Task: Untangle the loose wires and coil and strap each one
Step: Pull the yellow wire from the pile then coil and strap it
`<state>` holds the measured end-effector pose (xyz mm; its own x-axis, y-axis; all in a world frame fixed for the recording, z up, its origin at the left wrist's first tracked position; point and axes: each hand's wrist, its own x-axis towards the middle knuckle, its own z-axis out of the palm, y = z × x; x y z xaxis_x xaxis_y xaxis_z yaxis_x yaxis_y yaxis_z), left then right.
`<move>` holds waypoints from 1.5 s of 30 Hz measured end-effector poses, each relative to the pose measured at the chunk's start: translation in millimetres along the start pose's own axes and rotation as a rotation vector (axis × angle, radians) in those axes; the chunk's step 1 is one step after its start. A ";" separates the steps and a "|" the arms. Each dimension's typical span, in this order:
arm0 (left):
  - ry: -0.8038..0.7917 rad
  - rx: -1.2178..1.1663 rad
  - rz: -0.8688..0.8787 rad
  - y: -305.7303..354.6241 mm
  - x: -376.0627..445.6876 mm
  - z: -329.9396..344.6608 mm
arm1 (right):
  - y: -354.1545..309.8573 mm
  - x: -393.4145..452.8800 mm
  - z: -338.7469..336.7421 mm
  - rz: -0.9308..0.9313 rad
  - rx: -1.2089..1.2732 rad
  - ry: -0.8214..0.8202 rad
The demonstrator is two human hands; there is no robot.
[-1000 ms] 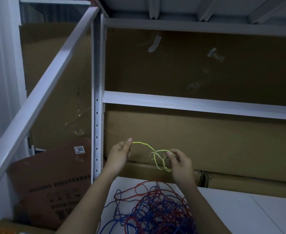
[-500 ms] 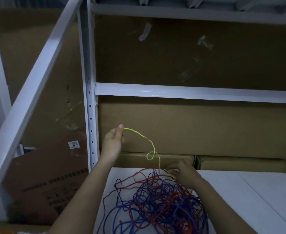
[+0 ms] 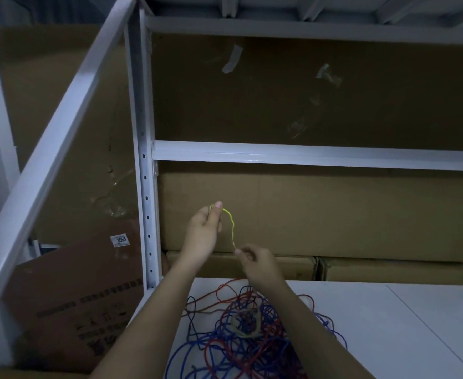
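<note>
- Left hand (image 3: pixel 201 233) pinching yellow wire (image 3: pixel 231 227) end, raised; right hand (image 3: pixel 256 262) pinching same wire lower, near right.
- Red and blue tangle (image 3: pixel 241 332) lying on white shelf (image 3: pixel 388 324), near centre.
- Loops seen a second ago now pulled out: strand freed, ready for coiling.

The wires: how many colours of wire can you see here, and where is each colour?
Yellow-green wire: 1 strand, pinched between left hand and right hand.
Red wire: 1 tangle on the white table, strand count unclear.
Blue wire: 1 tangle, mixed with the red.
Total: 3 colours.
</note>
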<state>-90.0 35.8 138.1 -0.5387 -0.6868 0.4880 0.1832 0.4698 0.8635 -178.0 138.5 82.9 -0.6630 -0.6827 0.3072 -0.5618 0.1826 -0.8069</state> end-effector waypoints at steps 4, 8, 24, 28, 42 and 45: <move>0.010 0.003 0.009 5.5 0.8 -10.3 | 7.9 2.7 -3.2 0.159 0.312 -0.079; 0.018 0.040 -0.024 1.8 -1.1 -18.1 | 11.5 6.0 -11.7 0.239 0.524 -0.145; -0.079 -0.041 -0.123 -5.4 -2.6 -9.2 | 18.4 49.5 -26.9 0.124 0.628 0.123; -0.267 -0.343 -0.243 0.6 -5.7 -10.1 | 19.6 55.5 -32.9 -0.089 0.562 0.296; 0.053 -0.650 -0.113 9.0 10.9 12.5 | 33.4 36.3 -9.3 -0.365 -0.191 -0.035; 0.083 -0.269 -0.036 -1.7 10.5 16.6 | 29.5 26.3 0.6 -0.363 -0.121 -0.022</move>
<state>-109.5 37.0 139.7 -0.4818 -0.7487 0.4553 0.3823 0.2879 0.8780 -211.7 125.5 66.9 -0.4006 -0.7328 0.5500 -0.8132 0.0078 -0.5819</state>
